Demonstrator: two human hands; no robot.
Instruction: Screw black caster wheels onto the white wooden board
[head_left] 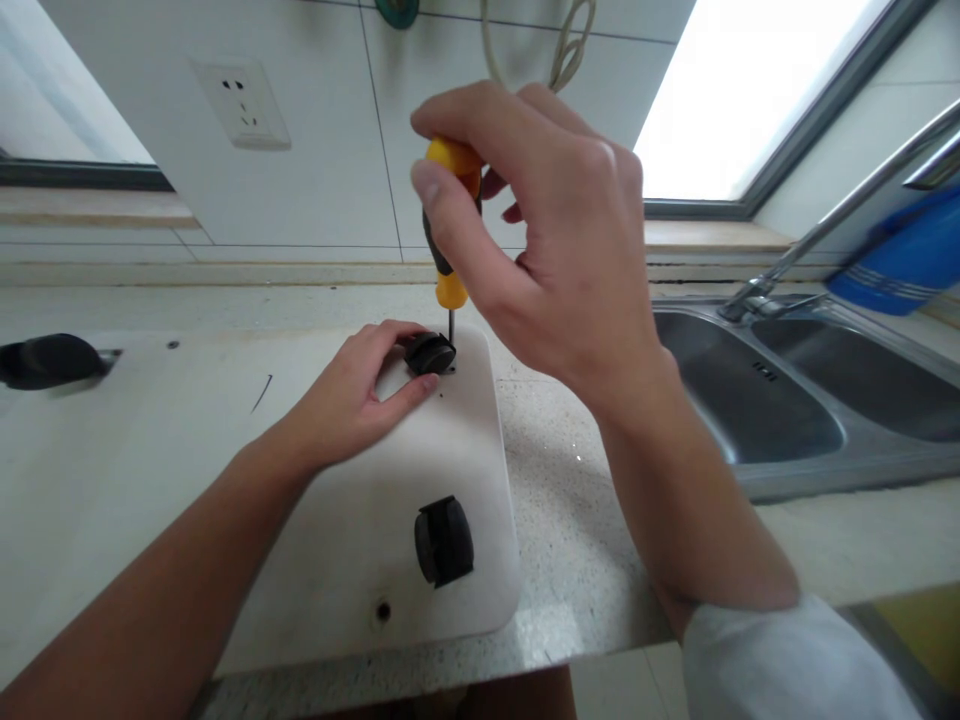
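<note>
Our right hand [555,250] is wrapped tight around the yellow and black screwdriver [448,225], holding it upright, tip down right behind the far caster wheel [430,353]. Our left hand [360,395] pinches that wheel between thumb and fingers, clamped on it, near the far right corner of the white board [315,520]. The board lies flat on the speckled countertop [570,500]. A second black caster wheel [444,540] sits nearer to us on the same board, untouched, with a small hole [383,610] just below it. Another dark wheel [45,360] shows at the board's far left edge. A steel double sink [787,400] with faucet [840,215] is to the right, a wall socket [241,103] on the tiles above.
</note>
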